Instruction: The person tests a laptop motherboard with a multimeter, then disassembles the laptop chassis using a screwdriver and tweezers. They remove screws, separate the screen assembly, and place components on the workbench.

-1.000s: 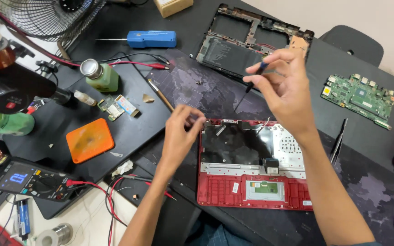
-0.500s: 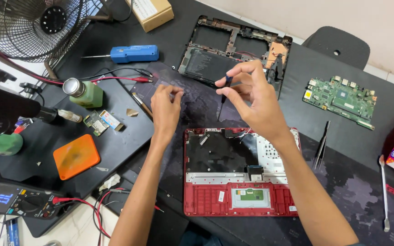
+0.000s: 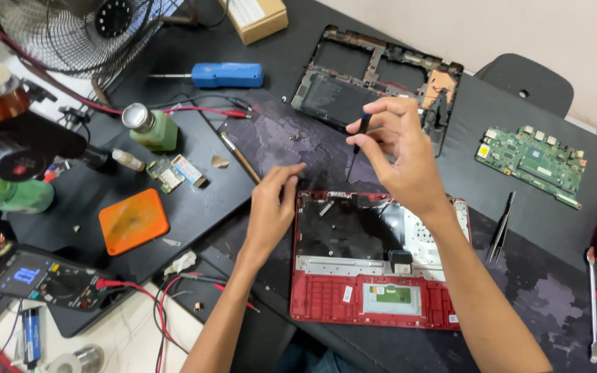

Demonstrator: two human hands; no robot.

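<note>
Two hands (image 3: 271, 211) (image 3: 399, 155), one red laptop shell (image 3: 354, 304), one green circuit board (image 3: 530, 162), one blue screwdriver (image 3: 222, 74), one fan (image 3: 70, 27).

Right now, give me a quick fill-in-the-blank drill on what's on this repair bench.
1. The right hand holds a thin black ____ by its handle, tip pointing down.
2. The left hand rests its fingers on the mat just left of the ____ laptop shell.
3. The green circuit board lies to the ____ of the right hand.
4. The square pad left of the left hand is ____ in colour.

Missing words: screwdriver; red; right; orange
</note>
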